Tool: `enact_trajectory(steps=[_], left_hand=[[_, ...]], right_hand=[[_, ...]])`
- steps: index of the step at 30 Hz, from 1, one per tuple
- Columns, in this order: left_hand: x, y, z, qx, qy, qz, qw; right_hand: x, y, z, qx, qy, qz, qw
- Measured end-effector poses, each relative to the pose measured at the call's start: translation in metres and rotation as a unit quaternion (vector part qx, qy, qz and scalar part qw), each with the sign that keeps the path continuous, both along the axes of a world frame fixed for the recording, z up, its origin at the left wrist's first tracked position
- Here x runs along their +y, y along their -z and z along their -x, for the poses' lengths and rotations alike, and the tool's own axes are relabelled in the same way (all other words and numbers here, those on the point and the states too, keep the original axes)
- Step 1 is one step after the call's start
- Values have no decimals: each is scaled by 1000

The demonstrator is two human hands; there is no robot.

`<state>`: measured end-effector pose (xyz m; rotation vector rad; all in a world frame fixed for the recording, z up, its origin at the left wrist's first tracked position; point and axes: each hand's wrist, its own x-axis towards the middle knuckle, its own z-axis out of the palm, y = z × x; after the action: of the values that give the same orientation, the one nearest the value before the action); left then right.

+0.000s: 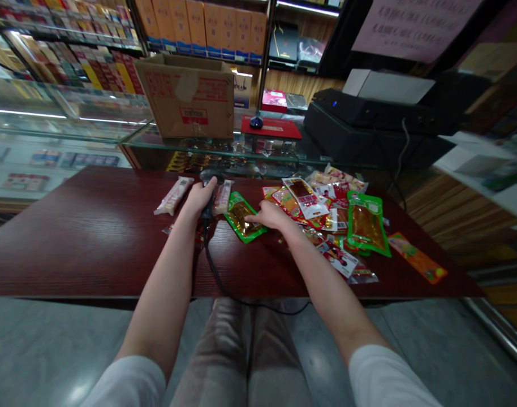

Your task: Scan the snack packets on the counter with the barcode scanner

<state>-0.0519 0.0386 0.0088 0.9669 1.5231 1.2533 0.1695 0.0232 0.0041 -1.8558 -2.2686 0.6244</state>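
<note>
Clasped black corded device in left hand; held right hand, unclosed, against nearer green packet, leftward at frame centre, sloped lengthwise upper-left to lower-right.

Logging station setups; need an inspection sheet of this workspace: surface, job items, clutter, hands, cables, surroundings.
Surface: glossy dark red-brown tabletop.
Job items: black handheld device; green-edged packet lying flat.
Clutter: overlapping packet heap to the right; pale wrapped pack on the left.
Hands: left hand grips the device; right hand has a fingertip at the green-edged packet, contact unclear.
Cables: black cable runs from the device past the tabletop's near edge.
Surroundings: cardboard box on a glass counter; stocked shelves behind.
</note>
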Motion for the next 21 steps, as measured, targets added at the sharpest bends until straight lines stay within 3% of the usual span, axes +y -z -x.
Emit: enact_trajectory(steps=[5, 8, 11, 16, 21], left_hand=[[-10, -15, -4, 26, -16, 18, 999], [-17, -26, -6, -11, -4, 17, 1000], [-22, -33, -9, -50, 25, 10, 998], [-24, -33, -19, -105, 132, 10, 986], [-32, -30, -35, -116, 268, -13, 956]], right_hand=[[3, 2, 0, 71, -19, 41, 996], [9, -1, -10, 179, 35, 29, 983], [17, -5, -25, 297, 93, -19, 950], [27, -11, -39, 446, 130, -101, 880], [32, -7, -36, 487, 168, -132, 847]])
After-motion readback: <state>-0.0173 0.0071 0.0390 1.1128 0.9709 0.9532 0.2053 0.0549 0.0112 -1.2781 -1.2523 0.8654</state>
